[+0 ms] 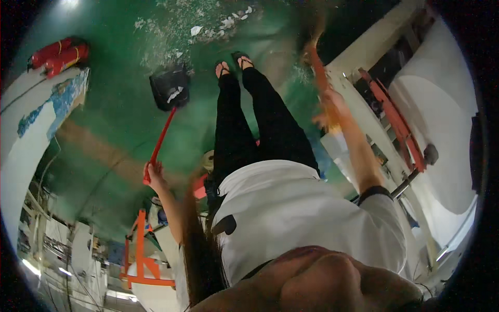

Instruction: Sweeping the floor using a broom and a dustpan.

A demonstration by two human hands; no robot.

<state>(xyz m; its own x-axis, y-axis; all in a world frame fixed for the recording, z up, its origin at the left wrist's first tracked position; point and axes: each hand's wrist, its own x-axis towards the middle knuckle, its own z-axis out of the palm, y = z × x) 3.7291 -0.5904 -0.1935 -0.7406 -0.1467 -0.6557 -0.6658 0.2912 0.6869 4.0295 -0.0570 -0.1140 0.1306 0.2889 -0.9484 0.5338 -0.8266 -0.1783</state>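
Note:
My left hand (154, 176) is closed around the red handle of a long-handled dustpan (165, 132). The black pan rests on the green floor with pale scraps (175, 94) in it. On the right, my right hand (335, 108) grips what looks like a broom (315, 60), with a reddish-brown handle. Motion smears the broom, and its far end fades into the dark at the top. White scraps and fine pale litter (196, 30) lie scattered on the floor beyond the dustpan.
Red fire extinguishers (61, 54) sit at the far left by a pale panel with peeling blue patches (54, 106). An orange metal frame (141, 255) stands at the lower left. Along the right side are a large white rounded form (434, 109) and a red bar (394, 119).

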